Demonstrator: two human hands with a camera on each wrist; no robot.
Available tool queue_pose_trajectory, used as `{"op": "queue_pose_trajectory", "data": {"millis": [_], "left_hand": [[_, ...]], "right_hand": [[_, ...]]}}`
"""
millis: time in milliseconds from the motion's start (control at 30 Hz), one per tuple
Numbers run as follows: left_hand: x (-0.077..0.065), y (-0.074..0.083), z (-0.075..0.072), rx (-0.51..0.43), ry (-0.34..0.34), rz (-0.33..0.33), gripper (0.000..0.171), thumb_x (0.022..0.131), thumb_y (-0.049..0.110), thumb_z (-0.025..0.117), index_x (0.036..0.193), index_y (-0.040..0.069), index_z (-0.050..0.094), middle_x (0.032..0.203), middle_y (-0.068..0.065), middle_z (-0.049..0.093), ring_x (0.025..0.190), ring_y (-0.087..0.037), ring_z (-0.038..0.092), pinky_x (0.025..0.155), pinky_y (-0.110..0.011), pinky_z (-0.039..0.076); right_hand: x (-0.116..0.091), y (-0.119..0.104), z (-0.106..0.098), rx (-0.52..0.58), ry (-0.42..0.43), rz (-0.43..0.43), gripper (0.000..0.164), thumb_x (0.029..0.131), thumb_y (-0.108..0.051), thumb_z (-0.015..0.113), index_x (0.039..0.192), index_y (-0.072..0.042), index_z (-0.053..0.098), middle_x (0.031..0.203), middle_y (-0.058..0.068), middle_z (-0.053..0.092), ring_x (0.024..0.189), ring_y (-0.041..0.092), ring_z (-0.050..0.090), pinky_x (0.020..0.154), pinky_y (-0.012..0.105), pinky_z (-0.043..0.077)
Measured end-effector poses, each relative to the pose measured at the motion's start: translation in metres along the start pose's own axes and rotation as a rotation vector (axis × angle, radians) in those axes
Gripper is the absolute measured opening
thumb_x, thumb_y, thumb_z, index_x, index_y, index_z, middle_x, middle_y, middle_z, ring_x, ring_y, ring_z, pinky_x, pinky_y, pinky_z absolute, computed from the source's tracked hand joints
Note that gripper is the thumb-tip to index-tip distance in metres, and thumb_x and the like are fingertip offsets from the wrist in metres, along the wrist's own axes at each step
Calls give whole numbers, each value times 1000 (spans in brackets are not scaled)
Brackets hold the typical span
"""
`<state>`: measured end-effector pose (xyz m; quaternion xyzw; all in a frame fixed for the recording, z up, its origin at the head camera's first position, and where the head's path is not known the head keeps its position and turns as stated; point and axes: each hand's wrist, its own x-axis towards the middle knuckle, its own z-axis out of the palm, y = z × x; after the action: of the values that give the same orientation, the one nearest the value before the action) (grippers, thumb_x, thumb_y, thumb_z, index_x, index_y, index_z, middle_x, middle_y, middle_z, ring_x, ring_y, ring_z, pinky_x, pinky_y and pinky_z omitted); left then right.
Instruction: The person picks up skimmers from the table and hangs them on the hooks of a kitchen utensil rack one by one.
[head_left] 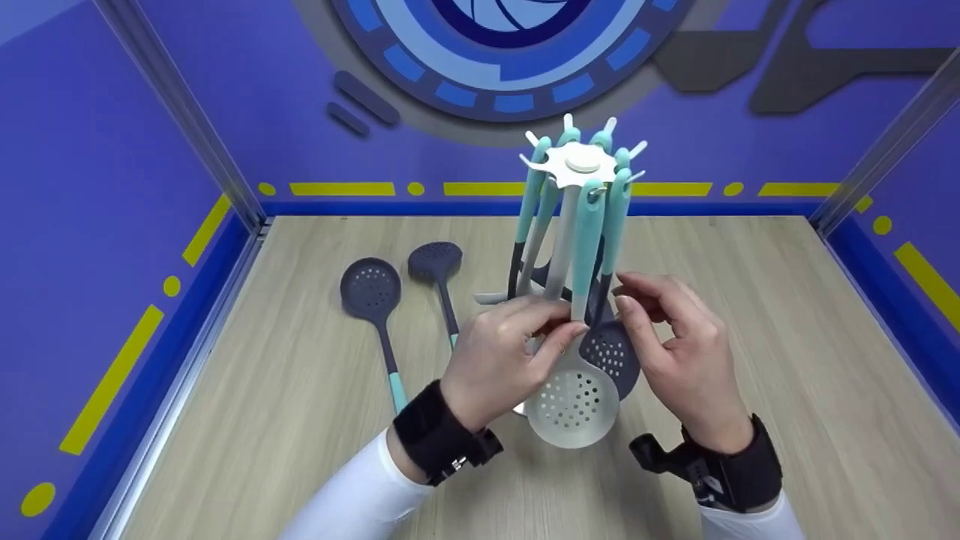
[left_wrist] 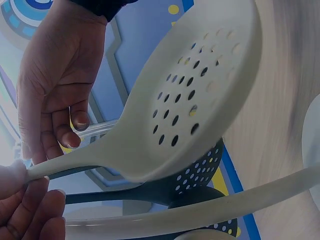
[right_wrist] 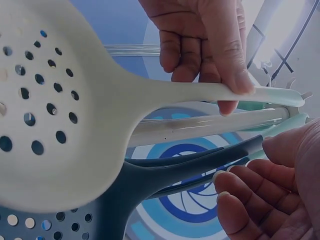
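Note:
My left hand [head_left: 501, 352] pinches the lower handle of a pale grey skimmer [head_left: 571, 412], which hangs from a white utensil rack [head_left: 579, 161] by its mint-green top. In the right wrist view, the thumb lies along the skimmer's pale neck [right_wrist: 200, 93]. My right hand [head_left: 690, 352] is just right of the rack, fingers loosely bent and holding nothing, near the handle of a dark perforated utensil [head_left: 615, 358]. Whether its fingertips touch that handle is unclear. Several other mint-handled utensils hang around the rack's post [head_left: 562, 244]; their lower parts are partly hidden.
Left of the rack, a dark skimmer [head_left: 371, 289] and another dark perforated utensil [head_left: 435, 259] lie on the wooden table [head_left: 285, 450]. Blue-purple panels [head_left: 82, 225] enclose the table at the back and sides.

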<state>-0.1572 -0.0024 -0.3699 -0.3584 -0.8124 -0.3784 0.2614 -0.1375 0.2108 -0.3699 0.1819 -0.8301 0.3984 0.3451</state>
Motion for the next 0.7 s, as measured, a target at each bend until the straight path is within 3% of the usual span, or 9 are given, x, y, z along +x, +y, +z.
{"op": "queue_pose_trajectory", "data": {"millis": [267,700], "left_hand": [[-2,-2,-1,15,-12,-15,25,102,39,63,102,18,76,93,8,76,81,-2,68,70,-15,54],[-5,-4,-2,18,-42,-22,25,101,39,64,107,19,77,97,8,78,89,-3,71,78,-18,58]], "right_hand": [[0,1,-1,-7,-3,-10,29,96,-3,69,123,-11,72,103,1,74,86,4,62,78,10,49],[0,1,1,-2,9,11,30,93,2,71,121,-7,72,101,6,74,86,3,62,78,8,48]]}}
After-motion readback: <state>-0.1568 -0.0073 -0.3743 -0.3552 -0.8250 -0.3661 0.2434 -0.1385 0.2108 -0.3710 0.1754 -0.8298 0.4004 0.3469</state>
